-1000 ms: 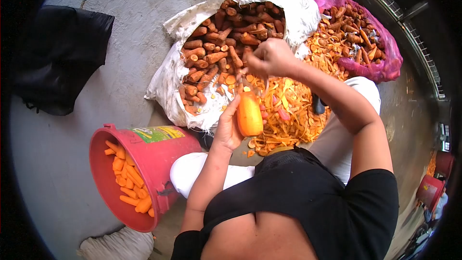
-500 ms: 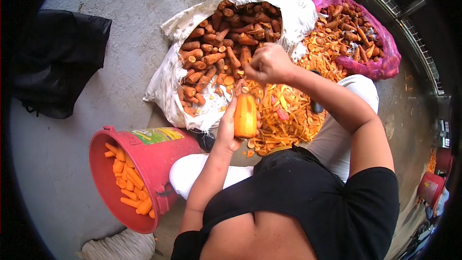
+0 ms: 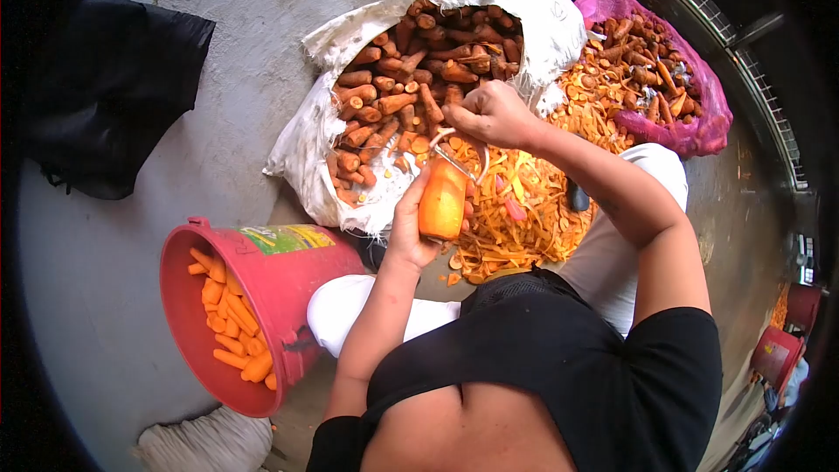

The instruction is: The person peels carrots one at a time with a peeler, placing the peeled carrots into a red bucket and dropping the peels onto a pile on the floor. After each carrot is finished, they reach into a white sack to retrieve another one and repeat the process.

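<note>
My left hand is wrapped round a thick, mostly peeled carrot, its blunt end toward me. My right hand is closed on a Y-shaped peeler, whose blade lies across the far end of the carrot. The peeler's handle is hidden in the fist. Orange peelings are heaped beneath and to the right of the carrot. Just beyond my hands, unpeeled carrots fill an open white sack.
A red bucket lies tipped at left with peeled carrots inside. At back right stands a pink mesh sack of carrot pieces. A dark object sits by my right leg. Black material is at far left.
The peeler now shows against the carrot's far end, where before it was blurred or hidden by my right hand. The carrot has tilted, its near end shifting slightly left.
</note>
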Available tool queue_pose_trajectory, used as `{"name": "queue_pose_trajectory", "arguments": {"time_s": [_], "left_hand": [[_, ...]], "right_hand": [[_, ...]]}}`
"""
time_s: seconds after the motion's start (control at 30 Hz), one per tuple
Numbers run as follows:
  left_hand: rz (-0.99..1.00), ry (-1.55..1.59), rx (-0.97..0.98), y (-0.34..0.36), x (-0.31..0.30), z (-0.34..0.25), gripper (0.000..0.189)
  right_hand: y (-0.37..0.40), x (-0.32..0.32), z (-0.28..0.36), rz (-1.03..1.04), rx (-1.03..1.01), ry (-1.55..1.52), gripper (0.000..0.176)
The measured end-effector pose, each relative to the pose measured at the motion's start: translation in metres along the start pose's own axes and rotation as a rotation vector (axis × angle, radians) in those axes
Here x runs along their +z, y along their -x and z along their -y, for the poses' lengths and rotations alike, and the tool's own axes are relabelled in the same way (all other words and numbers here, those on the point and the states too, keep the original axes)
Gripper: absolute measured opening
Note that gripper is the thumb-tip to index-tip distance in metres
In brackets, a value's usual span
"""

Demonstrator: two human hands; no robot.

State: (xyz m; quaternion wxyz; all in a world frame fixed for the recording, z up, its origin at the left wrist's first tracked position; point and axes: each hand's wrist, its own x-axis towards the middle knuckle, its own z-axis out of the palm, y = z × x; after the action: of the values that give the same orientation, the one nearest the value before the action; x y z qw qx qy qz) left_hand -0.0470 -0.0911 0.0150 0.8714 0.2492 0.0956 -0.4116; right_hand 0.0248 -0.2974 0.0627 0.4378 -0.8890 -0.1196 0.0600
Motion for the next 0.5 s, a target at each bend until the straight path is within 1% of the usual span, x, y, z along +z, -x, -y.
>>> {"name": "queue_pose_trajectory", "arguments": {"time_s": [0.03, 0.07, 0.1, 0.17, 0.23, 0.3, 0.33, 0.43, 0.47, 0.5], "left_hand": [[0.046, -0.004, 0.000, -0.001, -0.003, -0.002, 0.044], [0.023, -0.028, 0.093, 0.000, -0.003, 0.002, 0.044], [-0.085, 0.003, 0.089, -0.001, 0.000, 0.003, 0.045], [-0.300, 0.065, 0.074, -0.003, 0.002, 0.005, 0.048], [-0.288, 0.039, 0.057, -0.003, 0.001, 0.007, 0.046], [-0.307, 0.022, 0.029, -0.004, 0.000, 0.011, 0.045], [-0.310, -0.046, 0.067, -0.005, -0.004, 0.014, 0.042], [-0.218, -0.168, 0.175, -0.001, -0.001, 0.017, 0.041], [-0.214, -0.186, 0.124, -0.001, -0.002, 0.016, 0.043], [-0.226, -0.228, 0.127, 0.001, 0.002, 0.016, 0.043]], "right_hand": [[0.005, -0.001, 0.008, 0.001, 0.002, -0.010, 0.044], [0.007, 0.004, 0.002, -0.010, -0.164, 0.069, 0.039], [0.010, 0.012, 0.003, -0.077, -0.340, 0.120, 0.032], [0.020, 0.024, 0.008, -0.135, -0.554, 0.210, 0.027], [0.027, 0.028, 0.012, -0.102, -0.637, 0.272, 0.026], [0.026, 0.029, 0.009, -0.110, -0.619, 0.326, 0.028], [0.022, 0.028, 0.004, -0.121, -0.580, 0.331, 0.028], [0.009, 0.018, -0.009, -0.169, -0.443, 0.388, 0.029], [0.003, 0.009, -0.013, -0.085, -0.231, 0.391, 0.030], [-0.003, -0.001, -0.013, -0.002, -0.020, 0.389, 0.032]]}}
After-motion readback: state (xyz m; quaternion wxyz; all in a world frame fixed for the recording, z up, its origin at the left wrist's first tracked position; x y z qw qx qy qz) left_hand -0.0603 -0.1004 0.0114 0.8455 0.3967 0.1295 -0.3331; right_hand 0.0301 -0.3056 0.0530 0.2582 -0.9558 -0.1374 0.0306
